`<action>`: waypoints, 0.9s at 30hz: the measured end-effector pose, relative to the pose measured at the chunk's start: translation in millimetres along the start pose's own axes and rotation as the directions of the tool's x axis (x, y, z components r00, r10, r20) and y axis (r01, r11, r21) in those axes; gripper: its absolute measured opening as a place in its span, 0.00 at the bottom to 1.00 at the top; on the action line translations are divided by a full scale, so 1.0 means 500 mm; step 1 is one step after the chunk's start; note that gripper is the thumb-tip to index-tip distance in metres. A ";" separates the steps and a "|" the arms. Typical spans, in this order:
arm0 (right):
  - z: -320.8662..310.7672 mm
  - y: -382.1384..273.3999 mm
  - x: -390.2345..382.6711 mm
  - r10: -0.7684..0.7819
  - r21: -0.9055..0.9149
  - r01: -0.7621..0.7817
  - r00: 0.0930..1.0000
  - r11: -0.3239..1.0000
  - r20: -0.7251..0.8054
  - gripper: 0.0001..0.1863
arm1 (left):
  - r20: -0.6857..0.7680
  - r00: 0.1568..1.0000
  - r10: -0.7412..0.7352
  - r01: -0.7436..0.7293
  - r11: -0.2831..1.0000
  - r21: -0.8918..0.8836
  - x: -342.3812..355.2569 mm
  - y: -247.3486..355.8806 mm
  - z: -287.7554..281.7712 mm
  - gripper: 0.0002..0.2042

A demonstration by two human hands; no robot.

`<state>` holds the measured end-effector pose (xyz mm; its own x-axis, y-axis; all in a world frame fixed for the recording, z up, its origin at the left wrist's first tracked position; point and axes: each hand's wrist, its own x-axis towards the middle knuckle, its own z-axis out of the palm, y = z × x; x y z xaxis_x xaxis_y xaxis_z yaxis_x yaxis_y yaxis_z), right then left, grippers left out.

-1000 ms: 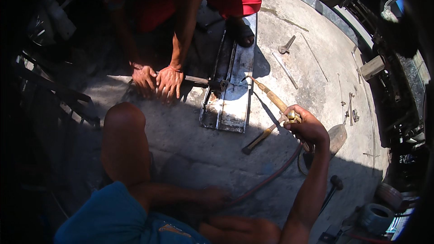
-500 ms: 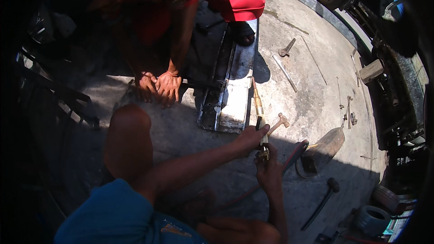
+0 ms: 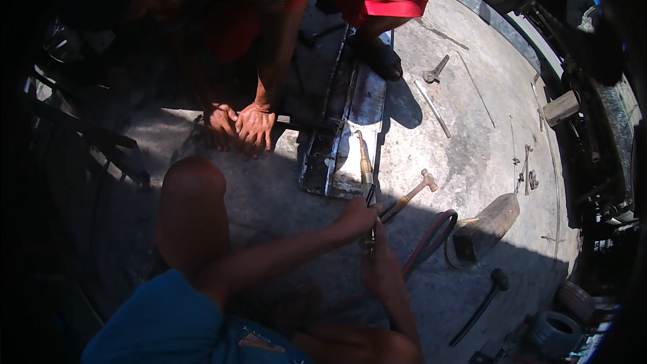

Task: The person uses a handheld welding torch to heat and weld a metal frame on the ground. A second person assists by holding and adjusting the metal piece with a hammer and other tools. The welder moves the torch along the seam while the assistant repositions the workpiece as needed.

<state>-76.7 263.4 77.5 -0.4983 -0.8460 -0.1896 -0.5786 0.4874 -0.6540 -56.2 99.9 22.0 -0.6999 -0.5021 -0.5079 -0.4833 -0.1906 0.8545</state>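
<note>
Brass cutting torch (image 3: 364,162) held in both hands over the metal channel (image 3: 347,131).

Left hand (image 3: 355,219) is closing around the torch body just below the channel's near end, and right hand (image 3: 381,266) is gripping the handle right behind it, where the red and dark hoses (image 3: 431,236) are trailing away. The torch tip is pointing onto the channel. Across the channel, another person's two hands (image 3: 239,125) are pressing on a dark bar (image 3: 303,123) that touches the channel. A hammer (image 3: 408,195) is lying just right of the channel.
</note>
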 end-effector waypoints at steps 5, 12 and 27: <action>-0.013 -0.032 -0.007 0.073 0.205 -0.084 0.996 0.975 0.059 0.51 | 0.064 0.997 0.040 -0.038 0.999 -0.036 -0.006 -0.001 -0.030 0.22; -0.113 0.058 0.087 0.458 0.336 -0.463 0.883 0.820 0.098 0.50 | 0.001 0.996 0.093 -0.093 0.992 0.082 0.014 0.023 -0.052 0.24; 0.128 0.385 0.294 0.674 0.165 -0.655 0.700 0.738 -0.236 0.41 | 0.034 0.978 0.204 -0.206 0.957 0.205 -0.025 -0.059 -0.080 0.19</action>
<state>-220.0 219.2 -123.2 -0.8911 -0.2127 -0.4009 0.0061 0.8777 -0.4791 -12.0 78.2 7.5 -0.8011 -0.5014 -0.3267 -0.4260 0.0943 0.8998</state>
